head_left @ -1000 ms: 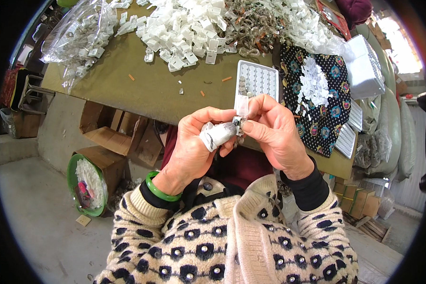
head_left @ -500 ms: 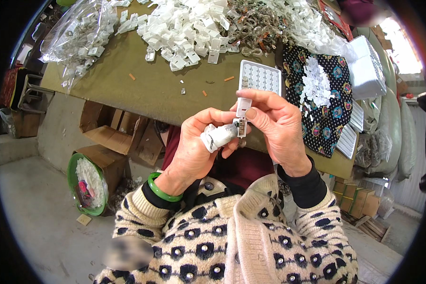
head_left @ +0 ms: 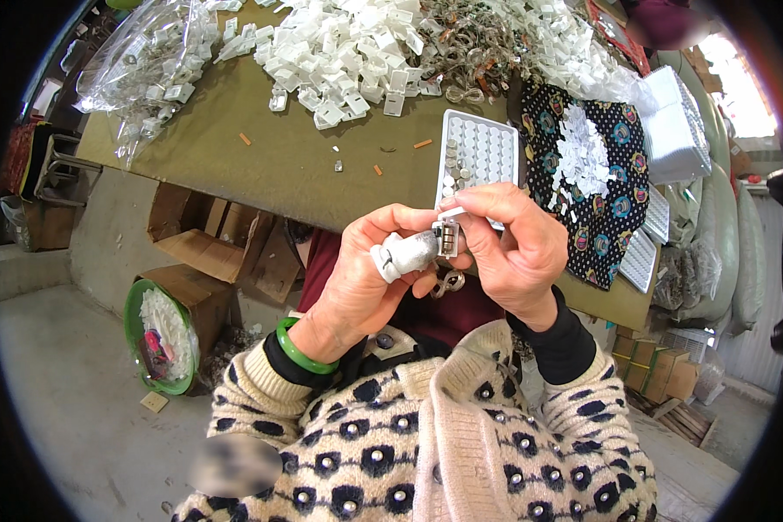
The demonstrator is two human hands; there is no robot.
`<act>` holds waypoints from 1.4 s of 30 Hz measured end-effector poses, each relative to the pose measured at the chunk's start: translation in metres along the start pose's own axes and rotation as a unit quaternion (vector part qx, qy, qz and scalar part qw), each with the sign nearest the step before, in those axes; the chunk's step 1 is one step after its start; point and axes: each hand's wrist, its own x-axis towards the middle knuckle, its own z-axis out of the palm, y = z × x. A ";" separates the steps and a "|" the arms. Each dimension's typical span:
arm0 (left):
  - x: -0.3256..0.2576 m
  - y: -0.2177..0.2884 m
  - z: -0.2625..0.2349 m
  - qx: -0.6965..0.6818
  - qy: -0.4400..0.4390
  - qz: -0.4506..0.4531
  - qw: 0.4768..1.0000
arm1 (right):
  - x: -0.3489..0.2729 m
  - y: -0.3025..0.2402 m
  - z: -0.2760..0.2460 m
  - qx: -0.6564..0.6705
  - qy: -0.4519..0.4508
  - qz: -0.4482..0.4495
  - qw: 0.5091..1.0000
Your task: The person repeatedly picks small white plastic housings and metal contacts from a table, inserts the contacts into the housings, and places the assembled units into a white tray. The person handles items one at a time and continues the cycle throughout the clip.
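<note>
Metal, small and rectangular, the buckle-like clip sits between the fingertips of both hands, above the lap and just short of the tabletop edge. The left hand, forefinger wrapped in white tape, is closed on its left side; the right hand pinches it from the right. Judged progress: the white compartment tray holds few filled cells, most remain empty; a heap of white plastic pieces lies beyond.

Left hand and right hand raised together, fingers pinched, fingertips meeting
</note>
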 end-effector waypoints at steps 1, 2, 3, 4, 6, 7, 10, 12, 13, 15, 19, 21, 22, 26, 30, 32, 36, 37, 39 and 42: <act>0.000 -0.001 0.000 0.026 -0.007 0.016 0.999 | 0.000 0.003 0.003 -0.004 0.007 -0.026 1.000; 0.001 -0.002 0.000 0.024 -0.001 0.023 0.999 | 0.000 0.005 0.005 -0.010 0.011 -0.046 0.999; 0.001 -0.004 0.000 0.024 0.000 0.034 0.999 | 0.000 0.007 0.007 -0.004 0.014 -0.053 0.998; 0.002 -0.006 -0.001 0.025 -0.001 0.046 0.999 | -0.001 0.008 0.007 0.016 0.012 -0.036 0.999; 0.002 -0.006 -0.003 0.022 -0.001 0.042 0.999 | -0.003 0.011 0.008 0.056 0.006 -0.002 0.998; 0.003 -0.006 -0.004 0.021 -0.003 0.041 0.999 | -0.003 0.012 0.009 0.085 0.002 0.003 0.996; 0.004 -0.005 -0.005 0.016 -0.008 0.031 0.999 | -0.003 0.014 0.007 0.113 -0.002 -0.005 0.994; 0.004 -0.005 -0.004 -0.023 -0.002 0.027 0.999 | 0.000 0.015 0.006 0.091 -0.009 -0.029 0.995; 0.005 -0.005 -0.003 -0.042 -0.002 0.026 0.999 | 0.001 0.015 0.005 0.075 -0.013 -0.040 0.996; 0.003 -0.005 0.000 -0.023 0.018 0.030 0.999 | 0.000 0.012 0.001 0.113 -0.032 0.007 0.993; 0.002 -0.002 0.002 -0.017 0.032 0.039 0.999 | -0.005 0.006 0.003 0.112 -0.062 -0.021 0.992; 0.002 -0.003 0.004 -0.037 0.024 0.023 0.999 | -0.009 0.003 0.005 0.082 -0.068 -0.019 0.994; 0.002 -0.004 0.004 -0.046 0.020 0.015 0.999 | -0.010 0.004 0.007 0.069 -0.060 -0.028 0.995; 0.000 -0.012 0.008 -0.065 0.001 0.001 0.998 | -0.015 0.005 0.010 0.046 -0.027 -0.077 0.996; -0.003 -0.016 0.006 -0.085 -0.014 -0.047 0.995 | -0.018 0.003 0.016 0.039 0.020 -0.102 0.994; -0.004 -0.016 0.006 -0.085 -0.010 -0.054 0.995 | -0.020 0.000 0.019 0.020 0.041 -0.104 0.994; -0.003 -0.014 0.006 -0.073 -0.018 -0.068 0.995 | -0.025 -0.003 0.019 -0.027 0.055 -0.102 0.993; -0.005 -0.017 0.008 -0.076 0.035 -0.045 0.995 | -0.026 -0.003 0.018 -0.047 0.049 -0.099 0.993; -0.003 -0.015 0.006 -0.081 0.030 -0.052 0.995 | -0.028 -0.002 0.016 -0.083 0.031 -0.101 0.991; -0.001 -0.016 0.002 -0.085 0.065 -0.052 0.993 | -0.031 -0.003 0.014 -0.125 0.001 -0.083 0.989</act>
